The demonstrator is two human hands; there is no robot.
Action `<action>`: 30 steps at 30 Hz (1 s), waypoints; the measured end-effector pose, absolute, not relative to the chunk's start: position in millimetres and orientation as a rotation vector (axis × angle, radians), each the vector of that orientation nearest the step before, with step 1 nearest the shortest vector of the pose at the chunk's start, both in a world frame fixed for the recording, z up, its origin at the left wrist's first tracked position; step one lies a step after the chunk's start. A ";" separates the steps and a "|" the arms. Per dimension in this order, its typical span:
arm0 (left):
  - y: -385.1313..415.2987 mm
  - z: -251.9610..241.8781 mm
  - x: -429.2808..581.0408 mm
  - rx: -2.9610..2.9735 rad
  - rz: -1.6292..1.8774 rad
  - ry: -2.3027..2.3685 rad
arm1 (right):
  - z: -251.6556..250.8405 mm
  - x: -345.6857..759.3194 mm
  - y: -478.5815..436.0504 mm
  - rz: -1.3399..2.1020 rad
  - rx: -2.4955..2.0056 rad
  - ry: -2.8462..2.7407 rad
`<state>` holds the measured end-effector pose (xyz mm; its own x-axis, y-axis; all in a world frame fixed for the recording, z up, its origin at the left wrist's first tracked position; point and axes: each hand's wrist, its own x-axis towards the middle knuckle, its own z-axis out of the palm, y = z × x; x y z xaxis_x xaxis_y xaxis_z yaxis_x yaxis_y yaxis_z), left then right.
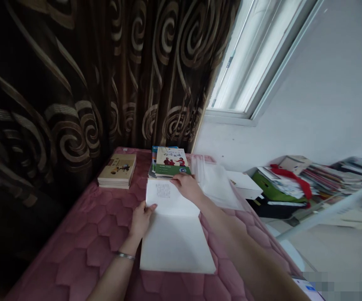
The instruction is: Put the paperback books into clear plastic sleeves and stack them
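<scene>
An open book lies on the pink quilted cover, its fold running crosswise. The near page is blank; the far page carries a small block of print and looks slightly lifted. My left hand grips the book's left edge, thumb on top of the page and fingers partly hidden beside it. At the far edge of the printed page, my right hand pinches the paper between thumb and fingers. Just beyond it is a pile of books, topped by a green and white book with cartoon figures.
A stack of tan books sits at the far left of the pink quilted cover. Clear plastic sheeting and a white box lie to the right. Dark patterned curtains hang behind; piled papers stand beyond the right side.
</scene>
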<state>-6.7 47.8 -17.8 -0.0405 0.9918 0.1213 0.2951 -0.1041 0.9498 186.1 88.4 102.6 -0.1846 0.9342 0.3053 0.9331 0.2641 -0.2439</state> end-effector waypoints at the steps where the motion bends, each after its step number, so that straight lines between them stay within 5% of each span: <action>1: 47.7 -17.2 -7.2 1.501 1.159 1.436 | 101.3 186.2 88.7 0.037 -1.689 -2.140; 13: 4.7 77.8 -0.5 1.974 0.592 2.309 | 102.1 185.9 90.2 0.112 -1.705 -2.087; 19: -74.7 45.8 32.0 2.918 0.259 1.157 | 103.7 184.3 90.8 0.115 -1.712 -2.085; 30: -75.2 2.2 45.4 3.442 -0.031 0.915 | 109.2 185.2 81.1 0.107 -1.738 -2.082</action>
